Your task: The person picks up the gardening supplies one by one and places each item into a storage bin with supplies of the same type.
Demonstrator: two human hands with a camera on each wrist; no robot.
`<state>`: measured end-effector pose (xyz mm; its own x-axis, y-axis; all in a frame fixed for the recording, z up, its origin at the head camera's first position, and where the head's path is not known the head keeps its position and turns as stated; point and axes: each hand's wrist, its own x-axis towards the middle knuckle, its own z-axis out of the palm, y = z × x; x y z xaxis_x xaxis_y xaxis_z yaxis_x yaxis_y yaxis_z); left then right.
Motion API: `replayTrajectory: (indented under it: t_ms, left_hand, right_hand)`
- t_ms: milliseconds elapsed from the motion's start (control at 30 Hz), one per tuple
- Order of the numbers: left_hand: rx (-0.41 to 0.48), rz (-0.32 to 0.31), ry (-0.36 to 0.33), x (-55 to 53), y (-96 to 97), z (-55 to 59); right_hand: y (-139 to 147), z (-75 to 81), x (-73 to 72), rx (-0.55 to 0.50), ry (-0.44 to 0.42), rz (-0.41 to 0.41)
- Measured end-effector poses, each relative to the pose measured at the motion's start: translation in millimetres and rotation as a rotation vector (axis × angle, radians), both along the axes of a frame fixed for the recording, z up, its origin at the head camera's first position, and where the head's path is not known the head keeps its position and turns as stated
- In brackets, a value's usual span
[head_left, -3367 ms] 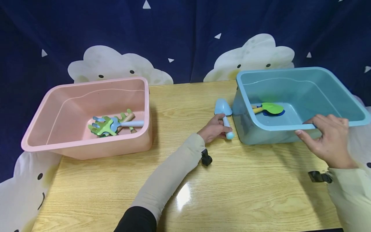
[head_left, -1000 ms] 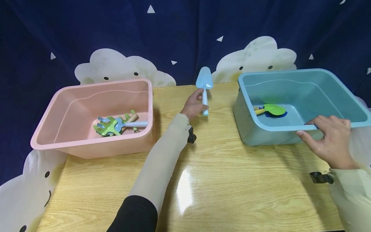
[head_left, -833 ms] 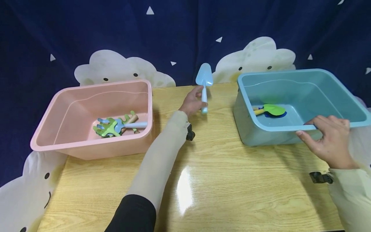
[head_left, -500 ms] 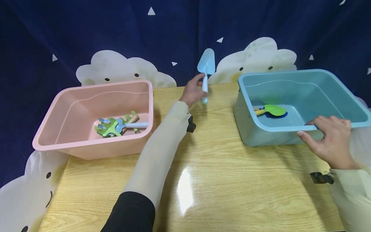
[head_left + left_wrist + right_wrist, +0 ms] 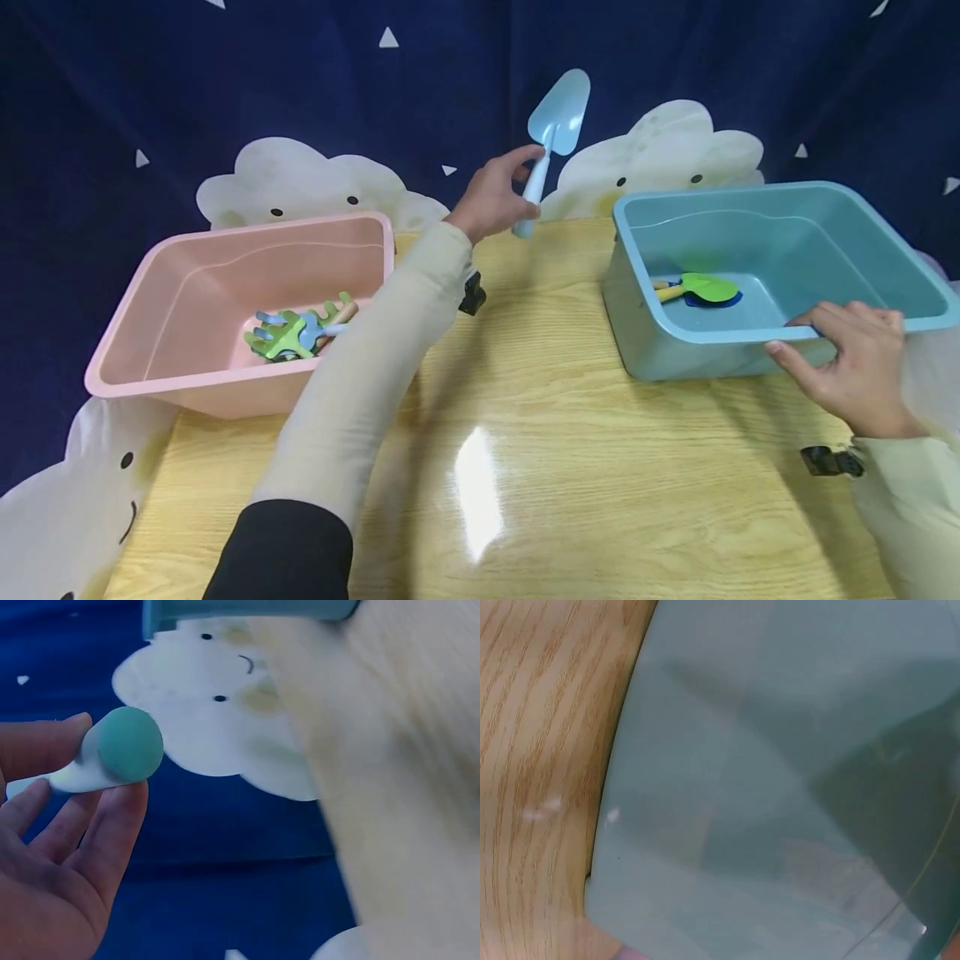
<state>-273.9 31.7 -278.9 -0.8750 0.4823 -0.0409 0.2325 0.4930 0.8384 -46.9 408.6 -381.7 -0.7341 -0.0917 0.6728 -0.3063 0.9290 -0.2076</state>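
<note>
My left hand (image 5: 495, 196) holds a light blue trowel (image 5: 561, 112) by its handle, raised over the back of the table with the blade pointing up and slightly right. In the left wrist view, thumb and fingers pinch the trowel's handle (image 5: 97, 761) near its rounded green end. On the right, my right hand (image 5: 855, 371) grips the front rim of a blue bin (image 5: 652, 354), fingers over the edge and thumb outside. A green trowel (image 5: 711, 288) with a yellow handle lies inside, over a dark blue piece. The right wrist view shows mostly the bin's wall (image 5: 705, 787).
A pink bin (image 5: 161, 321) stands at the left; several small garden tools lie in it, among them a green fork (image 5: 281, 335) and a light blue fork (image 5: 307, 332). My left forearm crosses its front right corner. Behind the wooden table (image 5: 585, 467) hangs a dark blue curtain (image 5: 465, 92).
My left hand has picked the light blue trowel up from beside the blue bin, moved it left and raised it; the blade now tilts right. The right hand has stayed on the rim.
</note>
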Motion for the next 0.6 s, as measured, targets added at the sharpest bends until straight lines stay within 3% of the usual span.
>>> replayTrajectory:
  t_ms: [133,300,600]
  left_hand:
    - [-0.047,-0.058,0.046,1.1,4.6,25.1]
    - [-0.101,-0.114,0.117,3.5,13.6,47.0]
    - [-0.156,-0.175,0.17,13.4,43.3,60.6]
  right_hand:
    - [1,-0.3,0.5,-0.018,0.002,0.001]
    - [1,-2.3,0.9,-0.039,-0.003,0.021]
    - [-2,-3.7,0.2,-0.047,0.021,0.011]
